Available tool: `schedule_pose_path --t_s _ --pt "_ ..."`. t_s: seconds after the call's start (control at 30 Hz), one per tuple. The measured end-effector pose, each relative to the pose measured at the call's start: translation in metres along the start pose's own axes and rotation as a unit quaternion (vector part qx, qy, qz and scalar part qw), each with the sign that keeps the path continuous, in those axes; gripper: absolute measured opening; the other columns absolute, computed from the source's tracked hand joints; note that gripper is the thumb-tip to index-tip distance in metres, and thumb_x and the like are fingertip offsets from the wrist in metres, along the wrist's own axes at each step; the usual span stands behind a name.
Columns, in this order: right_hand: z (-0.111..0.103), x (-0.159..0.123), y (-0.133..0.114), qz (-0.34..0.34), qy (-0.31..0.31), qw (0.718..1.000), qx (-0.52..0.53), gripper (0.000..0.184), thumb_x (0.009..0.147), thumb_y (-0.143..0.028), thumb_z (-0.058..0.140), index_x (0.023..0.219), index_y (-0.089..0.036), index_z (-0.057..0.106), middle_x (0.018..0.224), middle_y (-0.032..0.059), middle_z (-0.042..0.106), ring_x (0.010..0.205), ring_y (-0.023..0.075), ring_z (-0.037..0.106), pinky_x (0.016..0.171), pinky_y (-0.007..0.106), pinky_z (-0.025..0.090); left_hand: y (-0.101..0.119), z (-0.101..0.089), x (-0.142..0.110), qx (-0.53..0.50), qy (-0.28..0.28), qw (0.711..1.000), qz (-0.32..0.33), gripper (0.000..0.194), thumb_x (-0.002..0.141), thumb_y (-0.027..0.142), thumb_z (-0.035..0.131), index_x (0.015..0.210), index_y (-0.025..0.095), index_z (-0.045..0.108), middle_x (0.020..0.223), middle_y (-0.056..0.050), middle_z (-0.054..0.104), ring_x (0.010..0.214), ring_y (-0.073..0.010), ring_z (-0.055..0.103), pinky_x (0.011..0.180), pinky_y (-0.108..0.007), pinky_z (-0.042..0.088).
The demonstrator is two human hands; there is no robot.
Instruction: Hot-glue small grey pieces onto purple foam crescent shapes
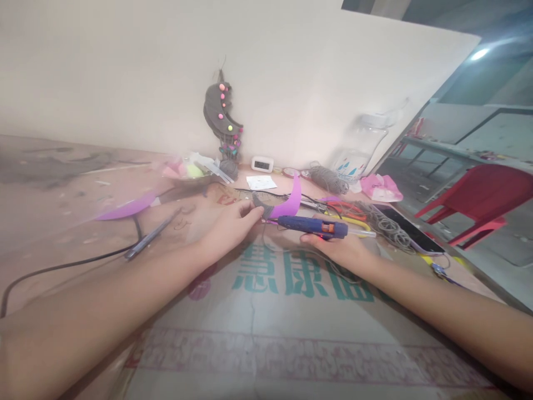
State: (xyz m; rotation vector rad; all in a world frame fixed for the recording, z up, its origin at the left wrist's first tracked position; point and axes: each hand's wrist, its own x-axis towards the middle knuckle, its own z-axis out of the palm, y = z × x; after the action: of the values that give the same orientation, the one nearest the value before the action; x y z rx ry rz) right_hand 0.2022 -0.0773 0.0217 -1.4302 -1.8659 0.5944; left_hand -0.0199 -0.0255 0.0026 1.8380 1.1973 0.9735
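Note:
My left hand point(239, 222) pinches a purple crescent-shaped piece point(292, 200) near its left end, where grey yarn point(263, 206) is wrapped around it. The crescent's bare purple tip points up and to the right. In my right hand point(337, 247) is a blue hot glue gun point(310, 226), with a clear glue stick point(361, 233) poking out of its back. Its nozzle points left, close to the wrapped part beside my left fingertips; whether it touches cannot be made out. A small red light glows on the gun.
Printed cardboard point(258, 333) covers the table under my arms. A pen point(152, 236), a black cable point(62, 266) and another purple piece point(127, 208) lie left. Behind are a bowl point(189, 176), a digital clock point(262, 164) and grey yarn point(328, 178); a phone point(410, 228) lies right. A decorated grey moon point(216, 108) hangs behind.

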Motion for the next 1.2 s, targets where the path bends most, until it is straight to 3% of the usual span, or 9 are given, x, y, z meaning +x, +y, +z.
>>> schedule_pose_path --t_s 0.4,0.6,1.2 --pt "-0.001 -0.001 0.000 -0.004 0.011 1.000 -0.015 0.028 0.075 -0.037 0.065 0.100 -0.026 0.068 0.088 0.0008 0.074 0.082 0.0249 0.069 0.077 0.037 0.058 0.000 -0.001 -0.001 -0.003 -0.003 1.000 0.011 0.034 0.088 0.044 0.046 0.065 0.019 0.047 0.059 0.003 0.049 0.058 -0.0133 0.047 0.056 -0.027 0.033" --pt "0.000 -0.001 0.000 0.025 0.037 0.999 -0.017 0.026 0.072 -0.037 0.068 0.095 -0.024 0.070 0.084 0.0030 0.074 0.080 0.0263 0.070 0.074 0.037 0.058 -0.006 -0.001 -0.001 0.002 0.001 1.000 0.017 0.034 0.088 0.045 0.045 0.066 0.019 0.048 0.061 0.003 0.050 0.058 -0.0133 0.047 0.055 -0.027 0.032" --pt "-0.002 0.000 0.009 0.019 0.063 0.997 -0.037 0.020 0.073 -0.039 0.068 0.086 -0.024 0.071 0.084 0.0017 0.074 0.083 0.0252 0.070 0.080 0.038 0.057 -0.001 -0.002 -0.002 0.007 -0.004 1.000 0.011 0.034 0.088 0.044 0.045 0.064 0.019 0.048 0.059 0.002 0.050 0.058 -0.0142 0.047 0.055 -0.027 0.032"
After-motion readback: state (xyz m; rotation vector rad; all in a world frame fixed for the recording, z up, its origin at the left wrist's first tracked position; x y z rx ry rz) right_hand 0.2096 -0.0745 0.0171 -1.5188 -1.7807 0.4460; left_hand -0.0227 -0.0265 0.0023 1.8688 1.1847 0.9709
